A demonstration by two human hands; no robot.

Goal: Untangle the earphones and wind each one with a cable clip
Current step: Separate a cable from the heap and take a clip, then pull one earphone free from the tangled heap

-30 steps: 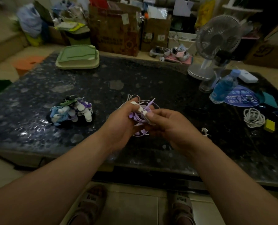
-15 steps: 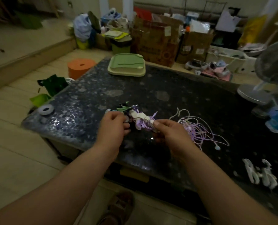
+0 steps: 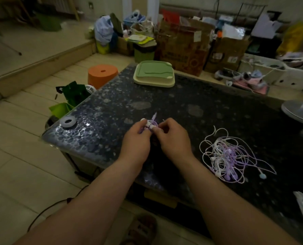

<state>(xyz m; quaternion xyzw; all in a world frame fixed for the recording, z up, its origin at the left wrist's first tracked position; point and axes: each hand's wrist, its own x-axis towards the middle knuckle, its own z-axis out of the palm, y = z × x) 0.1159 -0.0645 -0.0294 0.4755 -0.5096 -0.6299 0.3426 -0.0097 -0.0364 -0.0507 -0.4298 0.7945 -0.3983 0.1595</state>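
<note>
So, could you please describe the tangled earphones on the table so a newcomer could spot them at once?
Start at the dark speckled table. To the right of the right hand lies a loose tangle of earphones. Unlike the small bundle that hand holds, its white and purple cables sprawl untouched.

A dark speckled table (image 3: 182,96) stands on pale floor tiles (image 3: 23,165). Cardboard boxes (image 3: 182,50) crowd its far side, with an orange stool (image 3: 103,75) nearby. The light is dim.

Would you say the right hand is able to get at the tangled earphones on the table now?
Probably yes: the tangled earphones lie beside the right hand with only bare table between, though it is busy pinching the wound bundle.
</note>
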